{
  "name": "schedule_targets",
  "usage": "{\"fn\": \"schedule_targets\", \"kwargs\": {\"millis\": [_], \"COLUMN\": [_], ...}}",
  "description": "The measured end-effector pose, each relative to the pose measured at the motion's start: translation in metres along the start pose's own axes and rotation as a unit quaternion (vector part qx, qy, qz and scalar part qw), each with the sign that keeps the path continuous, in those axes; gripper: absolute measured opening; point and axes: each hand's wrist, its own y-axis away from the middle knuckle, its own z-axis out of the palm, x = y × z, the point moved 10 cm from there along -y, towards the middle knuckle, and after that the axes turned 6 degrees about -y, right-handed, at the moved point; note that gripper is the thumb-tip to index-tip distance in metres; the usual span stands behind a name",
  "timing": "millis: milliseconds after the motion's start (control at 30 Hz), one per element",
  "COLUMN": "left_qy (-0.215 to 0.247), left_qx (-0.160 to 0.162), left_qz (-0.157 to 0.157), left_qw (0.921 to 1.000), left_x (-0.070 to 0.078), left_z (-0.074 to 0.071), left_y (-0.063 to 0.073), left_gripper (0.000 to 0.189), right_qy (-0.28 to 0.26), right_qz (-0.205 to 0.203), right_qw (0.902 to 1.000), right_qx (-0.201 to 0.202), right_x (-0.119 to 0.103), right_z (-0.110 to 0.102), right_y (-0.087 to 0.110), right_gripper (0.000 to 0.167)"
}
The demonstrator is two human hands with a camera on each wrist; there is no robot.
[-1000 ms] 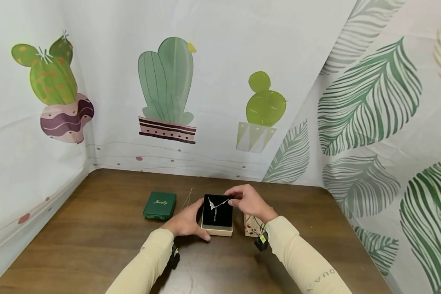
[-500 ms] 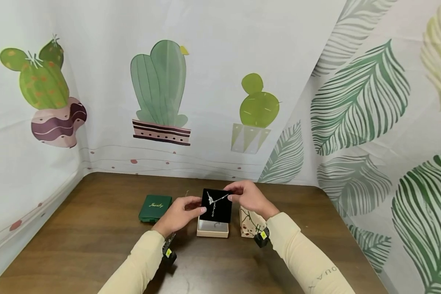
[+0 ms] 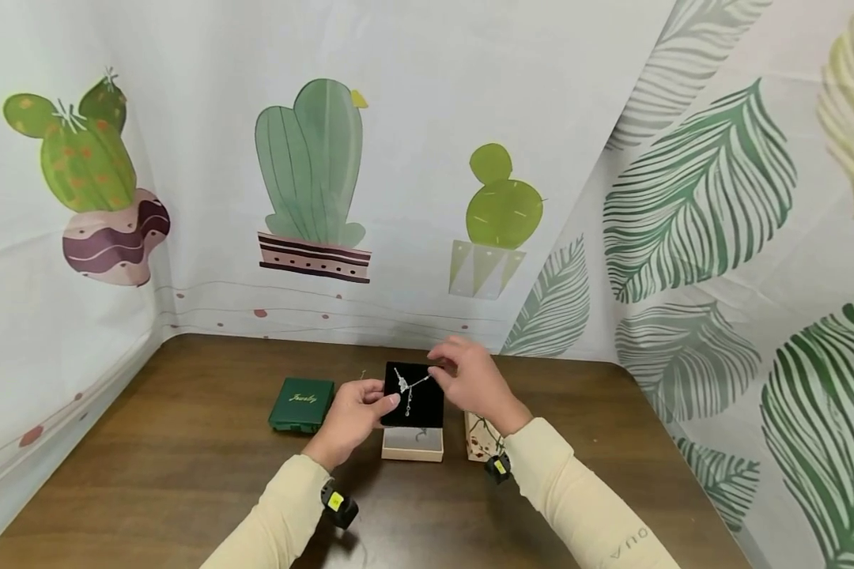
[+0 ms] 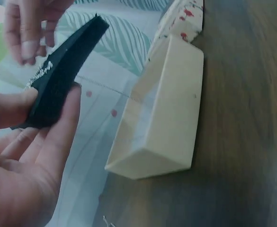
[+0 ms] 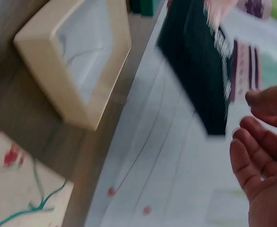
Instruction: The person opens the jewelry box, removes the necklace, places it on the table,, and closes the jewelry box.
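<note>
A black velvet jewellery pad (image 3: 423, 405) is raised and tilted above the open cream box (image 3: 413, 455). My left hand (image 3: 350, 415) pinches its left edge, thumb on the front and fingers behind. A silver necklace (image 3: 404, 386) with a sparkling pendant lies across the pad's front. In the left wrist view, a thin chain (image 4: 105, 87) runs from behind the pad down to the box. My right hand (image 3: 473, 379) is by the pad's upper right corner. The right wrist view shows its fingers (image 5: 259, 146) loosely bent and apart from the pad, with nothing visible between them.
A green jewellery box (image 3: 302, 405) stands on the left of the brown table (image 3: 185, 466). The flower-printed box lid (image 3: 482, 438) is to the right of the cream box, partly behind my right wrist. A printed curtain (image 3: 413, 316) borders the table's back.
The pad has come up out of the cream box, exposing its pale inside. My left hand moved from the box's side to the pad's edge. My right hand has let go of the pad's right side.
</note>
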Motion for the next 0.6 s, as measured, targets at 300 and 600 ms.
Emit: {"fn": "schedule_targets", "kwargs": {"millis": [300,600], "left_qy": [0.018,-0.001], "left_qx": [0.003,0.019], "left_qz": [-0.002,-0.005], "left_qw": [0.9998,0.9998], "left_x": [0.008,0.009], "left_z": [0.004,0.005], "left_y": [0.002,0.007], "left_gripper": [0.025,0.019], "right_qy": [0.193,0.318], "right_qz": [-0.142,-0.241], "right_qw": [0.9694,0.9164], "right_qx": [-0.050,-0.033], "right_x": [-0.053,-0.073], "right_z": [0.029,0.039], "right_y": [0.004,0.009], "right_gripper": [0.019,0.009]}}
